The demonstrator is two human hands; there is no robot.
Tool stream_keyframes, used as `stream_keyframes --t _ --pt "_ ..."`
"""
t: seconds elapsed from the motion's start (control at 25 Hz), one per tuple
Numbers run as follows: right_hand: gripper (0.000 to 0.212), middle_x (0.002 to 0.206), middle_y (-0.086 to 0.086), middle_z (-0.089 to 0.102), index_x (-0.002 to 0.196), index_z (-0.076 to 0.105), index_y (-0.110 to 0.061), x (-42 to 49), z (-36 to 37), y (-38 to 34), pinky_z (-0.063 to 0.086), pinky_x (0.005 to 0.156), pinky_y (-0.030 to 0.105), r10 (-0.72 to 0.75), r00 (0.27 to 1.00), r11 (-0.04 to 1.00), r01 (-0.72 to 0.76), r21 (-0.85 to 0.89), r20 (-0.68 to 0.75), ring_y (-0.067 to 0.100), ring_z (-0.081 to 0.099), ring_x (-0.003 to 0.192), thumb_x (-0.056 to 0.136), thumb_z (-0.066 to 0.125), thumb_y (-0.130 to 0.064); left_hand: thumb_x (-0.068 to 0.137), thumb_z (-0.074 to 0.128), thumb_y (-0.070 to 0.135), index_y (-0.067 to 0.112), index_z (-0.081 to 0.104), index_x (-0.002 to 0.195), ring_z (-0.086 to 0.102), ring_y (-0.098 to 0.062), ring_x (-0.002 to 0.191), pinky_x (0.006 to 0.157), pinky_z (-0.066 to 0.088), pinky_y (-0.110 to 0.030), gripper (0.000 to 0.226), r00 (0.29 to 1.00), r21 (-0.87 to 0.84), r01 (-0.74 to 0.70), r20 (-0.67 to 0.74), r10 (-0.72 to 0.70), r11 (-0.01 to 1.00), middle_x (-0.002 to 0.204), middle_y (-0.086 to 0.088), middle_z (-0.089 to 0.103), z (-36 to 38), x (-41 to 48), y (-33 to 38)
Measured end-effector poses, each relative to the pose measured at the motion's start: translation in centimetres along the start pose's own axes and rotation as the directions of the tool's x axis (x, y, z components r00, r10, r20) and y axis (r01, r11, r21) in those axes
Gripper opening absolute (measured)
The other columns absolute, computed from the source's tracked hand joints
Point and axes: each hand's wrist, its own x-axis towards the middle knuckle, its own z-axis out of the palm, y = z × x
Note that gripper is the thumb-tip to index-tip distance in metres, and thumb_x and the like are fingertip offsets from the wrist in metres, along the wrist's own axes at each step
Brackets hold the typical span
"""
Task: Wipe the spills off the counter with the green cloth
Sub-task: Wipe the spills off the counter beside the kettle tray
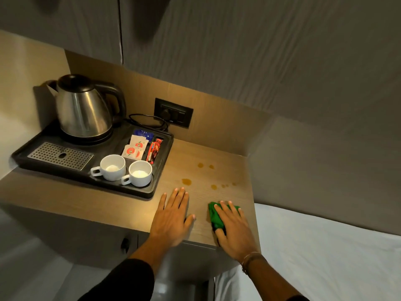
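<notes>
Several amber spill spots (186, 181) dot the wooden counter (201, 148), with smaller drops (205, 165) further back and more drops (223, 186) to the right. A bunched green cloth (213, 216) lies on the counter near its front right corner. My right hand (233, 229) rests flat on top of the cloth, pressing it down, just in front of the spots. My left hand (173, 216) lies flat on the bare counter to the left, fingers spread, fingertips just short of the largest spot.
A black tray (32, 156) at the left holds a steel kettle (83, 107), two white cups (112, 167), sachets (135, 147) and a drip grille. A wall socket (173, 112) with a cord sits behind. A white bed (325, 257) borders the counter's right edge.
</notes>
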Motion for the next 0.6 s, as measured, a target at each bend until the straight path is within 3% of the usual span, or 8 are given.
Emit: stream_keyframes --t 0.12,0.28,0.4,0.48,0.6 --pt "0.067 0.167 -0.015 0.001 0.16 0.011 -0.039 0.2 1.0 0.4 0.0 0.129 0.05 -0.007 0.999 1.0 0.007 -0.001 -0.031 0.014 -0.007 0.157 0.101 0.041 -0.049 0.103 0.022 0.06 0.013 0.012 0.163 0.001 -0.026 0.158 0.127 0.007 -0.056 0.077 1.0 -0.009 0.0 0.0 0.0 1.0 0.173 -0.01 0.012 0.7 0.0 -0.2" --pt "0.076 0.168 -0.016 -0.001 0.157 0.005 -0.046 -1.3 2.1 1.5 0.002 0.129 0.053 -0.042 0.999 0.999 0.042 0.006 0.012 0.013 -0.006 0.158 0.1 0.052 -0.028 0.104 0.023 0.06 0.014 0.012 0.163 0.002 -0.025 0.158 0.126 0.005 -0.055 0.076 1.0 -0.005 0.001 -0.01 -0.001 1.0 0.172 -0.009 0.012 0.9 0.0 -0.4" --pt "0.079 0.169 -0.02 -0.002 0.156 0.002 -0.051 -3.3 1.2 5.4 0.003 0.129 0.051 -0.126 0.99 0.992 0.128 -0.021 0.057 0.009 -0.01 0.157 0.097 0.048 -0.025 0.105 0.024 0.061 0.015 0.014 0.163 0.003 -0.025 0.158 0.123 -0.001 -0.052 0.075 0.999 -0.004 -0.002 -0.033 0.001 1.0 0.172 -0.008 0.014 0.9 0.0 -0.5" --pt "0.077 0.169 -0.018 0.004 0.157 0.01 -0.047 -2.1 0.0 7.5 0.005 0.129 0.049 -0.107 0.994 0.994 0.107 0.009 0.004 0.012 -0.004 0.158 0.096 0.048 -0.022 0.105 0.023 0.062 0.017 0.012 0.163 0.0 -0.023 0.158 0.124 0.0 -0.051 0.074 0.998 -0.02 0.002 -0.055 -0.003 1.0 0.173 -0.006 0.012 1.1 0.0 -0.4" --pt "0.066 0.168 -0.006 0.021 0.158 0.028 -0.032 4.2 -1.4 6.3 0.006 0.128 0.051 0.046 0.992 0.989 -0.029 0.145 -0.116 0.021 0.009 0.158 0.1 0.052 -0.012 0.105 0.024 0.063 0.019 0.013 0.163 0.0 -0.02 0.158 0.128 0.008 -0.052 0.074 0.998 -0.049 -0.004 -0.061 0.001 0.999 0.173 -0.003 0.013 1.4 -0.1 -0.7"
